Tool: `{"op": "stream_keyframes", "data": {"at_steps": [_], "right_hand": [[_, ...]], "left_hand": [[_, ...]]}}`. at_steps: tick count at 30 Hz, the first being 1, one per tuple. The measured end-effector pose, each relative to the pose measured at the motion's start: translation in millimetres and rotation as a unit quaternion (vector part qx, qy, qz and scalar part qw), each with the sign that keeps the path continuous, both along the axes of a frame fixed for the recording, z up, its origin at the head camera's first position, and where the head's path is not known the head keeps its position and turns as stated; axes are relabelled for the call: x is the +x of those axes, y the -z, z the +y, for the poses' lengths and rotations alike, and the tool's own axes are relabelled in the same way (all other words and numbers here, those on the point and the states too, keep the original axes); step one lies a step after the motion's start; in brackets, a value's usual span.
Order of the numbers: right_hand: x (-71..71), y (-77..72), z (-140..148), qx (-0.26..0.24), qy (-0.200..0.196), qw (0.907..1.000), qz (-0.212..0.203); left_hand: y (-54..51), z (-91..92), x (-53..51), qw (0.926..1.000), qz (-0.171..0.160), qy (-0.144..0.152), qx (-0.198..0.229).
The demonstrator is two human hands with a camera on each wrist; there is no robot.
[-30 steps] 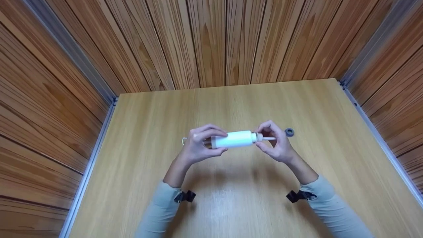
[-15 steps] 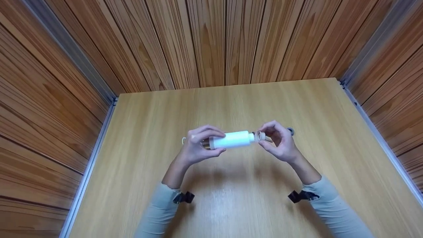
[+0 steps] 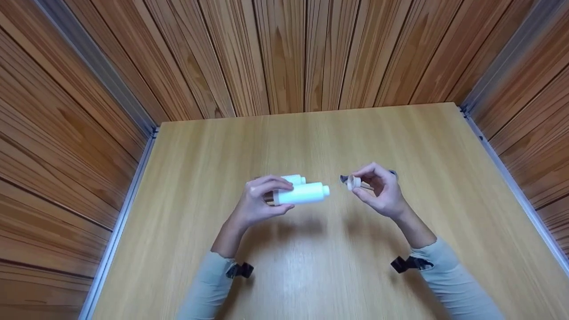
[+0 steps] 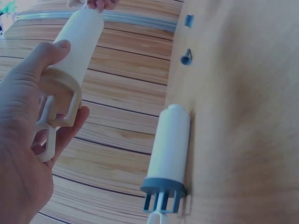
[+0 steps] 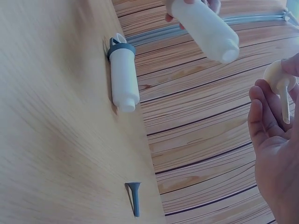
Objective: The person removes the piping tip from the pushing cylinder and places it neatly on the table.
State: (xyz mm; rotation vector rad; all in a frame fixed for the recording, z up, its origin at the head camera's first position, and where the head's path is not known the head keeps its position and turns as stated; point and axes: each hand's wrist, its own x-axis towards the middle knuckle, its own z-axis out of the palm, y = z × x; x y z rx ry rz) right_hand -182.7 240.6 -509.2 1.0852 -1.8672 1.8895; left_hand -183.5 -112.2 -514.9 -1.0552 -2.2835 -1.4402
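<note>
My left hand [image 3: 253, 200] grips a thick white syringe [image 3: 302, 194] by its beige end, its bare narrow tip pointing right. In the left wrist view, the beige flange [image 4: 60, 86] and a ring-handled plunger [image 4: 45, 144] show at the palm. My right hand [image 3: 380, 195] pinches a beige nozzle [image 3: 354, 182] by its wide round base, the slim tube pointing back toward the palm. A gap separates base and tip. A second white syringe [image 4: 170, 144] with a grey-blue flange lies on the table, partly hidden behind the left hand in the head view.
A grey-blue flared nozzle [image 5: 134, 196] lies on the wooden table [image 3: 320, 275] just beyond the right hand. Behind that hand's fingers, a grey ring [image 3: 393, 172] is mostly hidden. Wood-plank walls [image 3: 284, 58] with metal rails [image 3: 120, 209] enclose the table.
The beige nozzle has come off the held syringe's tip. My left hand has shifted left and slightly nearer with the syringe, uncovering the second syringe; my right hand has moved slightly right with the nozzle.
</note>
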Motion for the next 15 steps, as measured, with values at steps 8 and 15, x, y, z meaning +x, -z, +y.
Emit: {"op": "stream_keyframes", "data": {"at_steps": [8,15], "right_hand": [[-0.8,2.7,3,-0.012,-0.005,0.9999,0.004],[-1.0,3.3,3,-0.011,-0.004,0.9999,0.002]], "left_hand": [[6.6,-11.4,3.3,0.9992,-0.021,-0.026,-0.024],[17.7,-16.1,2.6,0.9971,-0.012,-0.052,-0.054]]}}
